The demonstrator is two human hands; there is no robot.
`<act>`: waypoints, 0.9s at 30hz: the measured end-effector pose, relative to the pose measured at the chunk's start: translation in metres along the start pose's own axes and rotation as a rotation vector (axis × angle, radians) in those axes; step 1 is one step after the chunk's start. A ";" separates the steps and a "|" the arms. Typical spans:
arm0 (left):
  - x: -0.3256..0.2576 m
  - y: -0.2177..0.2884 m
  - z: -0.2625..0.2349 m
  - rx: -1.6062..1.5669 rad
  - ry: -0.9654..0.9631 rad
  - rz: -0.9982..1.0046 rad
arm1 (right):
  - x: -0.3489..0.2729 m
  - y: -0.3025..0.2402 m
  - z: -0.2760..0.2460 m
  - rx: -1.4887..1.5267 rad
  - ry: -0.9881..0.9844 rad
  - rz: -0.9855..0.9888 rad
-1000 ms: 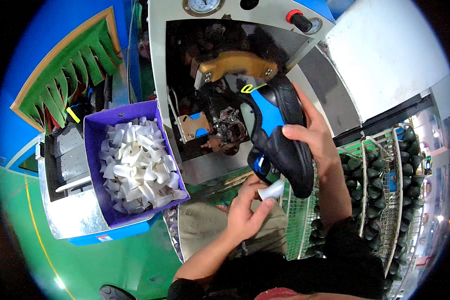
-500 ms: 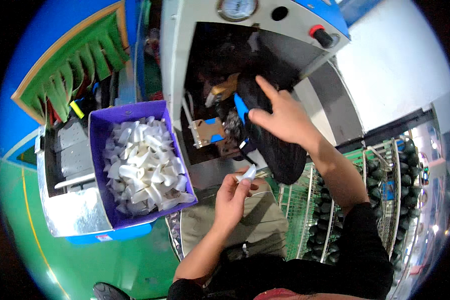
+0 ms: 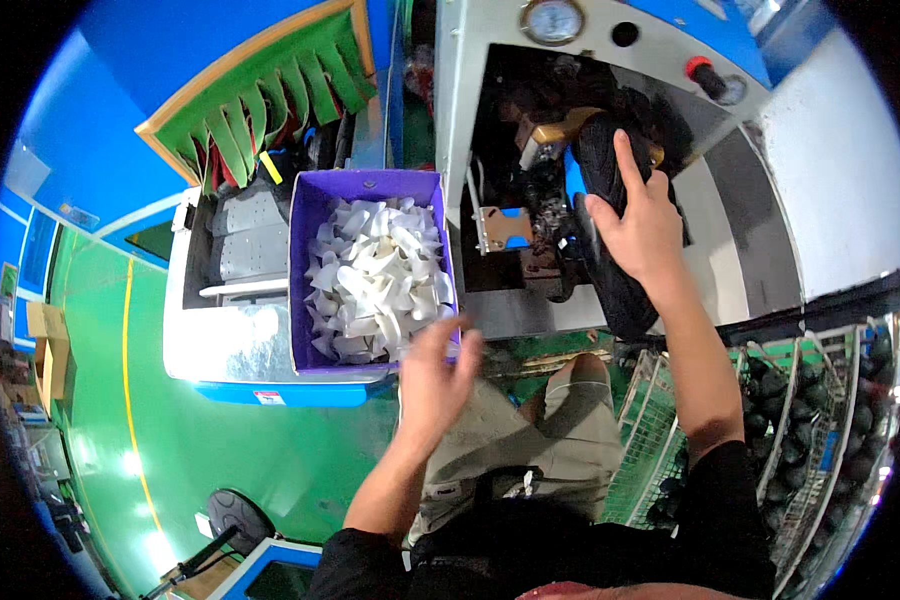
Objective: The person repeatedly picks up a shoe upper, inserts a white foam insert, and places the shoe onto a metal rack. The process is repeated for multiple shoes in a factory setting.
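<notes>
A black shoe [image 3: 612, 270] stands slantwise in the opening of a machine, with a blue patch at its left side. My right hand [image 3: 645, 232] grips it from above, index finger stretched along it and thumb at its left edge; the lower fingers are partly hidden. My left hand [image 3: 438, 378] is at the near right corner of a purple box [image 3: 305, 270], somewhat blurred. Its thumb and fingers are apart, and I see nothing between them. Inside the box lies a heap of curved white plastic pieces [image 3: 375, 280].
The machine front [image 3: 650, 50] carries a round gauge [image 3: 552, 20] and a red-topped knob [image 3: 705, 74]. A wire rack [image 3: 770, 440] of dark rounded items stands at the right. Green flaps [image 3: 270, 105] hang at the left, behind a metal-topped unit [image 3: 225, 340].
My left hand has moved to the box, and the white plastic piece it held no longer shows in it. My right hand stays on the shoe. The whole view has shifted.
</notes>
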State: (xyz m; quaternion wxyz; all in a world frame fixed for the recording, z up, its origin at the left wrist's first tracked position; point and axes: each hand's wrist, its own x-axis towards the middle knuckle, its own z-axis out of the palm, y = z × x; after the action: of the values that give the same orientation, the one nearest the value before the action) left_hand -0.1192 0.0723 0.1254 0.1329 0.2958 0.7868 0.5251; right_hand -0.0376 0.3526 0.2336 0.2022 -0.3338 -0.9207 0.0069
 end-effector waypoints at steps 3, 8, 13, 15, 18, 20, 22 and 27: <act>-0.013 0.029 0.030 -0.138 -0.225 -0.064 | -0.052 -0.006 -0.022 -0.002 0.098 -0.120; -0.040 0.025 0.073 -0.784 -0.615 -0.190 | -0.160 0.000 -0.047 0.121 0.174 -0.199; -0.079 0.009 0.063 -1.469 -1.110 -0.598 | -0.254 -0.011 -0.122 0.116 -0.443 -0.255; -0.104 0.001 0.065 -1.250 -1.055 -0.858 | -0.247 0.000 -0.123 0.455 -0.524 -0.285; -0.125 -0.017 0.065 -0.823 -0.891 -0.791 | -0.207 0.014 -0.071 1.195 -0.604 0.333; -0.128 -0.016 0.076 -0.466 -0.994 -0.448 | -0.146 0.016 -0.055 1.773 -0.517 0.788; -0.129 0.011 0.083 -0.298 -1.174 -0.195 | -0.105 0.041 -0.017 2.196 -0.514 0.930; -0.146 -0.012 0.075 -0.169 -1.076 0.065 | -0.149 0.030 -0.002 2.322 -0.291 0.540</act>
State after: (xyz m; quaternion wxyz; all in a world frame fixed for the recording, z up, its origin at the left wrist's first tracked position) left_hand 0.0315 0.0365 0.0688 0.5236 0.5351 0.5534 0.3649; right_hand 0.0853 0.2833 0.1763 0.2684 -0.1305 -0.2796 0.9126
